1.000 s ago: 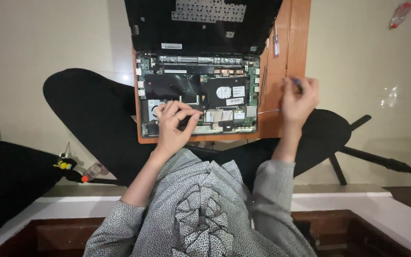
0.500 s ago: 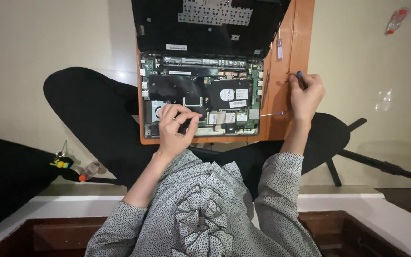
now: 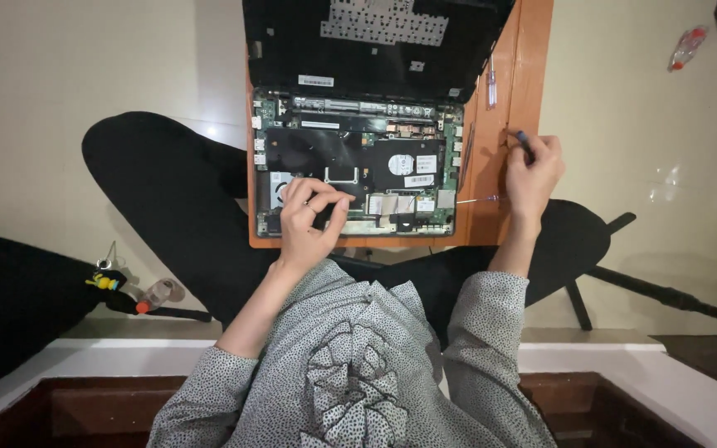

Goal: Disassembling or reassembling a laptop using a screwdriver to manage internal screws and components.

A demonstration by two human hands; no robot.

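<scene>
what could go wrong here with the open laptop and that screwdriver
Bare fingers of the left hand press on the exposed laptop board; static or pressure might harm parts. The right hand holds a screwdriver whose tip points at the board's edge; a slip could scratch it. The wooden board underneath rests on the lap and may tip.

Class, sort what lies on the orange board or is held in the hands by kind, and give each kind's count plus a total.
Opened laptop: 1
Screwdrivers: 3, one held in the right hand, one lying beside the laptop, one with a clear handle near the lid
Hands: 2, with the left hand resting on the laptop's internals
Total: 6
</scene>
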